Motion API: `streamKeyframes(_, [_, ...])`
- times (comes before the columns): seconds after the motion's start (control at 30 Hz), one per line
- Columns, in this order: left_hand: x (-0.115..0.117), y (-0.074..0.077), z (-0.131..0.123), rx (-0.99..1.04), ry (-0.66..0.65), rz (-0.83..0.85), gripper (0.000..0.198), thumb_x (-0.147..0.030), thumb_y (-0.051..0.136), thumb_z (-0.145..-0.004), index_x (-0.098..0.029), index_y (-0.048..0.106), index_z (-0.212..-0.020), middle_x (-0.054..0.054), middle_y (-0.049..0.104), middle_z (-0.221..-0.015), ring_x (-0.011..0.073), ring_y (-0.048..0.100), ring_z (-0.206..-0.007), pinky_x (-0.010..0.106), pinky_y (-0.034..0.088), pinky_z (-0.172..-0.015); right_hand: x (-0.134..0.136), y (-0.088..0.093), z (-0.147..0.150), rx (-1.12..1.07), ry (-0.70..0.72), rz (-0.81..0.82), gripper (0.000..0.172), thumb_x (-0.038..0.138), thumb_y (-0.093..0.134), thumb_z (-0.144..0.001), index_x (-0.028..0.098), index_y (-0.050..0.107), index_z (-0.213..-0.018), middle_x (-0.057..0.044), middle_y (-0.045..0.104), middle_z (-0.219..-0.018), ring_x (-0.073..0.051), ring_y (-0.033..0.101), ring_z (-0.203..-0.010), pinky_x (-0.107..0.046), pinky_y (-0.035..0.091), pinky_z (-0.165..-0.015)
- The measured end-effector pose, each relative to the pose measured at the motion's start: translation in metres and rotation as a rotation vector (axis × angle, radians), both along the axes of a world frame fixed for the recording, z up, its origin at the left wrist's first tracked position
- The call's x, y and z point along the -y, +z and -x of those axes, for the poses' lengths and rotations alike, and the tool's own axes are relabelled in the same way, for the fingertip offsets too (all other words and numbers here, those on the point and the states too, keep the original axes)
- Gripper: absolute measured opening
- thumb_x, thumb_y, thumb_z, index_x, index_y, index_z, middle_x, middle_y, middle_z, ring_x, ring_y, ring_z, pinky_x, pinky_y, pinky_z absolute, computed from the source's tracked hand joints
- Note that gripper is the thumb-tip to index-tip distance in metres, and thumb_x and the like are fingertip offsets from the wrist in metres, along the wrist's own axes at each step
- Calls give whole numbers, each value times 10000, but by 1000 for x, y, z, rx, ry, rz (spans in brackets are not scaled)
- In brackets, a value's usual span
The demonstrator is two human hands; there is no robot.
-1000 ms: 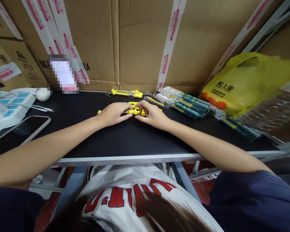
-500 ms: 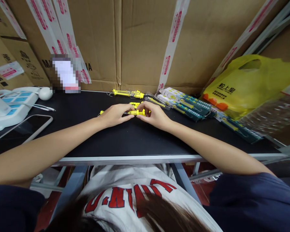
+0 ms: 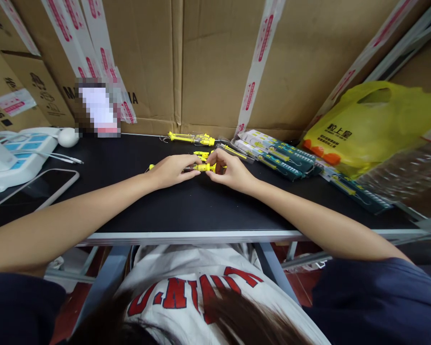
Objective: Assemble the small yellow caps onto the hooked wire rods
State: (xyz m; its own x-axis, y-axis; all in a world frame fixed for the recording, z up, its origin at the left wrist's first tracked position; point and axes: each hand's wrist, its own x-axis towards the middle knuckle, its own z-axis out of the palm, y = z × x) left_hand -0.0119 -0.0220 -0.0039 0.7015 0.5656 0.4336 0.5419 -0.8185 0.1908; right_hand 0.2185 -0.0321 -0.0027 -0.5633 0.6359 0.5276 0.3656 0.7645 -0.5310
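Note:
A slim yellow pen-shaped tool (image 3: 203,167) with a dark middle lies crosswise between my two hands, just over the black tabletop. My left hand (image 3: 170,170) is closed round its left part, and a yellow tip pokes out beyond the wrist side. At the other end, my right hand (image 3: 228,170) pinches the yellow end with thumb and curled fingers. Right behind the fingertips lies another yellow piece (image 3: 201,155), partly covered by my hands. Farther back rests a bundle of similar yellow tools (image 3: 191,139) with thin wires.
Printed boxes (image 3: 278,155) and a clear-wrapped yellow tool (image 3: 233,151) lie to the right, beside a yellow plastic bag (image 3: 373,127). On the left are a power strip (image 3: 32,148) and a phone (image 3: 36,189). Cardboard boxes (image 3: 215,62) wall off the back.
Both hands stay almost in place on the yellow tool. The right hand's fingers have shifted very slightly; the whole view has moved a little.

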Motion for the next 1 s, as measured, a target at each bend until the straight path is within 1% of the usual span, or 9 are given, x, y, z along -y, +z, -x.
streamKeyframes(0.27, [3, 3, 1, -25, 59, 10, 325, -443, 482, -947, -210, 618, -1128, 34, 717, -1032, 180, 662, -881, 256, 436, -733, 0, 1, 0, -25, -5, 11, 205, 263, 638, -784, 217, 473, -897, 19, 544, -803, -93, 478, -580, -249, 407, -535])
streamKeyframes(0.33, [3, 3, 1, -28, 56, 7, 324, -440, 474, -951, -212, 616, -1132, 32, 717, -1028, 181, 660, -882, 256, 434, -733, -1, -1, 0, -52, -3, 42, 199, 282, 637, -799, 220, 468, -882, 24, 535, -771, -98, 467, -583, -250, 403, -537])
streamKeyframes(0.43, [3, 3, 0, -31, 42, 19, 318, -426, 468, -953, -206, 614, -1130, 35, 715, -1018, 181, 659, -881, 256, 436, -741, -4, -3, -1, -87, 15, 129, 191, 311, 617, -831, 223, 454, -874, 35, 522, -714, -101, 460, -572, -248, 393, -529])
streamKeyframes(0.5, [4, 3, 0, -34, 35, 26, 315, -417, 463, -953, -203, 614, -1128, 39, 714, -1023, 182, 659, -885, 258, 440, -750, -6, -5, -1, -93, 24, 158, 199, 314, 621, -827, 222, 453, -879, 37, 524, -710, -100, 471, -571, -245, 391, -526])
streamKeyframes(0.63, [3, 3, 0, -40, 34, 22, 316, -419, 460, -951, -205, 613, -1126, 42, 713, -1015, 183, 658, -879, 257, 439, -751, -7, -5, -1, -96, 32, 118, 237, 290, 657, -782, 218, 452, -880, 30, 533, -782, -90, 484, -592, -240, 422, -541])
streamKeyframes(0.77, [2, 1, 1, -42, 41, 24, 317, -435, 464, -949, -211, 612, -1119, 39, 717, -1017, 180, 659, -869, 249, 431, -729, -6, -5, 0, -71, 58, 79, 244, 269, 656, -780, 216, 456, -911, 20, 523, -843, -81, 475, -601, -231, 433, -540])
streamKeyframes(0.87, [2, 0, 1, -45, 43, 22, 335, -449, 468, -950, -213, 613, -1138, 43, 720, -1060, 189, 665, -910, 253, 439, -742, -5, -5, 0, -62, 82, 105, 256, 277, 656, -789, 218, 456, -936, 14, 523, -873, -78, 472, -602, -232, 438, -540])
streamKeyframes(1.0, [3, -2, 1, -58, 47, 7, 382, -449, 468, -954, -228, 596, -1238, 46, 708, -1167, 200, 667, -994, 263, 453, -798, -5, -7, 0, -72, 119, 140, 286, 281, 681, -787, 220, 453, -949, 12, 530, -890, -78, 475, -604, -236, 445, -555])
